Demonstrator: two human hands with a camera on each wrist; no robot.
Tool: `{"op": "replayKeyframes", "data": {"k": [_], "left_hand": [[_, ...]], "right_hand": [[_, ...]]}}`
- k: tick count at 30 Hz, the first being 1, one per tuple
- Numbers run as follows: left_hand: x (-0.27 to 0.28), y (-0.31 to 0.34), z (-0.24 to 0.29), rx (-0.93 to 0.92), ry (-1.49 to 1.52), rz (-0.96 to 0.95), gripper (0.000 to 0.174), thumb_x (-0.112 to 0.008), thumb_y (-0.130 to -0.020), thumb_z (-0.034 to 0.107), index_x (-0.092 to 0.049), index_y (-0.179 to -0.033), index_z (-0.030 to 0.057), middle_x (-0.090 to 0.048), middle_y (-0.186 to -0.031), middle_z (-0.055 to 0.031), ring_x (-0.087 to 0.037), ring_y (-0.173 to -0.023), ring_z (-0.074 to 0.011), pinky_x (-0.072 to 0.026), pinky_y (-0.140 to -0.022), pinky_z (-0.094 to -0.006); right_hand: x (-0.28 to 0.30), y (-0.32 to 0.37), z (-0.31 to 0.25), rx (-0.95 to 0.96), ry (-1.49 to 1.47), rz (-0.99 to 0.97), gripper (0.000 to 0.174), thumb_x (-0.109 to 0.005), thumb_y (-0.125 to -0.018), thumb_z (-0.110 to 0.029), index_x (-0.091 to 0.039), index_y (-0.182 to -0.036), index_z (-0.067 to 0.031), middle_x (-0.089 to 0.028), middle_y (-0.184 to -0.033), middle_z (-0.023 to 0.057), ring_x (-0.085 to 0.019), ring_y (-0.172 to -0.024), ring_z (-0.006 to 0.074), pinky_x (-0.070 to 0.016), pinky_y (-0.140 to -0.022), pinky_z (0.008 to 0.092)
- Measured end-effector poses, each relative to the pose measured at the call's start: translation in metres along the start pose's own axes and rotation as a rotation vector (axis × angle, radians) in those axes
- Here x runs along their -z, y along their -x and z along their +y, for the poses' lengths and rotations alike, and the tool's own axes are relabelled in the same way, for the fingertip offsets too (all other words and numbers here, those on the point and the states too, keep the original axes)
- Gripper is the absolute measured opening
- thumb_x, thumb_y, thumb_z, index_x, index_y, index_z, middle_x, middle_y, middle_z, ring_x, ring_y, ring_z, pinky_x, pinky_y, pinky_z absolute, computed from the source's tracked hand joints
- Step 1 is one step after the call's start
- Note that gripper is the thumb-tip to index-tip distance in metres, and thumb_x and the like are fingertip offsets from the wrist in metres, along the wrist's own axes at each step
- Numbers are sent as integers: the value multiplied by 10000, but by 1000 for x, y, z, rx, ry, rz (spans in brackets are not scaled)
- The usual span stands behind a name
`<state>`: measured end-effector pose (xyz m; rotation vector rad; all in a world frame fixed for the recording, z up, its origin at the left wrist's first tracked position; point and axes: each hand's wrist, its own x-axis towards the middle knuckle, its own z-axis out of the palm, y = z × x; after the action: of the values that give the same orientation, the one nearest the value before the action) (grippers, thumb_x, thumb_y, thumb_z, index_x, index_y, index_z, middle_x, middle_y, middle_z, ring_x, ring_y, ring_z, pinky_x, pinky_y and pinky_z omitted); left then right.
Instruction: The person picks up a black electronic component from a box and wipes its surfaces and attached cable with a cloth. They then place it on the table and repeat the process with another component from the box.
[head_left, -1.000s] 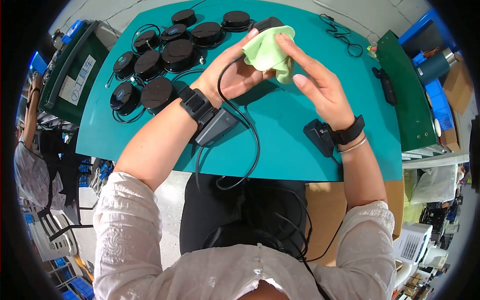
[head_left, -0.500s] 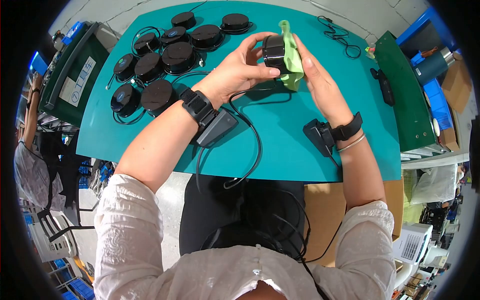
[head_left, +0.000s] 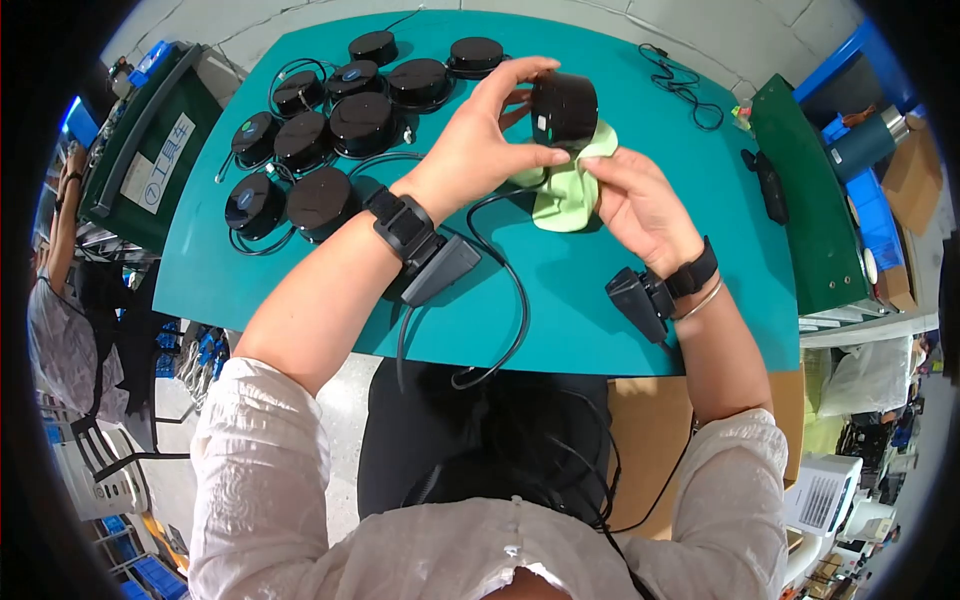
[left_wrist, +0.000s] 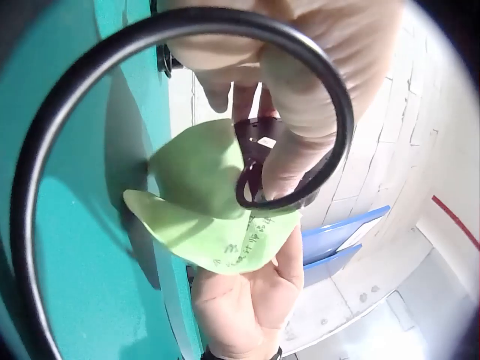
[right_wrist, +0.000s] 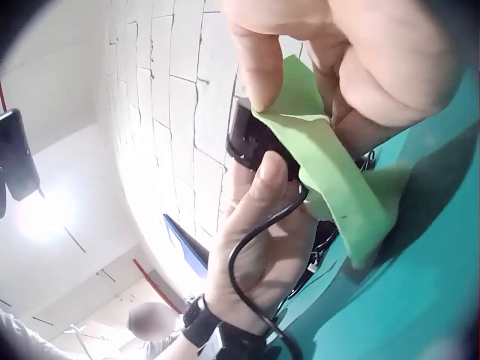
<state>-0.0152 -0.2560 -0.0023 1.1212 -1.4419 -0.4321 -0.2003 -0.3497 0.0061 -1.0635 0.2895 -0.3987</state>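
My left hand (head_left: 468, 145) grips a glossy black round device (head_left: 566, 108) by its edges, thumb and fingers on opposite sides, tilted above the table. From it a black cable (left_wrist: 337, 97) loops down past the wrist. Between thumb and fingers, my right hand (head_left: 643, 200) pinches a light green cloth (head_left: 565, 205) just below and right of the device. The cloth hangs in folds and overlaps the device's lower side. Dark handwriting marks the cloth (left_wrist: 247, 244) in the left wrist view. In the right wrist view the cloth (right_wrist: 330, 165) partly hides the device (right_wrist: 259, 139).
Several similar black devices (head_left: 362, 122) with coiled cables stand at the left of the green table (head_left: 600, 310). At the back right lies a thin black cable (head_left: 682, 85). A black object (head_left: 765, 185) rests near the right edge, beside a green case (head_left: 810, 215).
The device has turned in my left hand, from standing behind the cloth to showing its dark side. My right hand has gone from pressing flat against it to pinching the cloth lower down.
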Motion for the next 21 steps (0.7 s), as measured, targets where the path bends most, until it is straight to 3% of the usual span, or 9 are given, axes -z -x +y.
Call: {"op": "replayKeyframes", "data": {"k": [6, 9, 10, 12, 13, 14, 15, 17, 21], "left_hand": [[2, -1, 2, 135, -153, 39, 797, -808, -664, 1, -428, -1356, 113, -478, -1304, -108, -497, -1214, -225, -447, -1028, -382], [4, 1, -2, 208, -215, 29, 774, -806, -665, 4, -448, -1344, 107, -481, -1294, -108, -504, -1202, -226, -455, -1014, -381], [3, 1, -4, 248, -200, 8, 765, -804, -666, 5, -456, -1339, 106, -483, -1290, -104, -505, -1200, -228, -457, -1009, -379], [1, 1, -4, 223, -196, -13, 778, -801, -662, -5, -451, -1348, 112, -483, -1290, -92, -502, -1206, -226, -451, -1022, -382], [-1, 1, -3, 191, -132, -46, 781, -801, -662, -6, -450, -1349, 112, -483, -1289, -89, -500, -1209, -227, -447, -1030, -384], [-1, 1, -2, 159, -68, -79, 783, -802, -661, -8, -450, -1351, 112, -482, -1288, -87, -498, -1212, -227, -443, -1038, -385], [-2, 1, 1, 153, -86, -89, 796, -806, -661, -3, -439, -1359, 105, -487, -1280, -86, -497, -1212, -223, -436, -1049, -386], [-2, 3, 2, 146, -92, -84, 803, -809, -661, 4, -431, -1364, 98, -488, -1285, -88, -495, -1216, -223, -436, -1048, -385], [-1, 4, 3, 196, -106, -122, 847, -817, -660, 23, -392, -1390, 88, -479, -1324, -103, -480, -1245, -239, -423, -1059, -395]], "right_hand": [[10, -1, -8, 25, 51, 116, 264, -534, -939, -62, -548, -1166, 72, -634, -1127, 137, -641, -998, 202, -519, -892, 325], [14, -3, -18, 373, -40, 237, 249, -511, -950, -51, -559, -1174, 48, -633, -1147, 118, -610, -1060, 193, -480, -941, 331], [15, -3, -19, 373, -36, 236, 249, -511, -950, -51, -559, -1174, 48, -633, -1147, 118, -610, -1060, 193, -480, -941, 331], [7, -2, -23, 613, 239, 314, 254, -508, -955, -55, -565, -1188, 31, -633, -1154, 100, -606, -1063, 180, -474, -929, 309], [9, -3, -17, 630, 443, 306, 272, -533, -956, -90, -572, -1210, -1, -637, -1150, 65, -604, -1061, 167, -457, -936, 289], [5, 1, -14, 553, 692, 248, 355, -558, -956, -160, -544, -1279, -13, -607, -1241, 108, -575, -1149, 217, -424, -990, 315], [2, 2, -11, 555, 690, 249, 355, -558, -956, -160, -544, -1279, -13, -607, -1241, 108, -575, -1149, 217, -424, -990, 315], [-3, 0, -7, 557, 1119, 36, 502, -553, -960, -302, -462, -1384, -48, -444, -1418, 218, -423, -1331, 312, -348, -1072, 367], [7, -3, -7, 565, 1197, 73, 491, -523, -974, -349, -481, -1380, -78, -524, -1352, 184, -501, -1256, 279, -373, -1047, 341]]}}
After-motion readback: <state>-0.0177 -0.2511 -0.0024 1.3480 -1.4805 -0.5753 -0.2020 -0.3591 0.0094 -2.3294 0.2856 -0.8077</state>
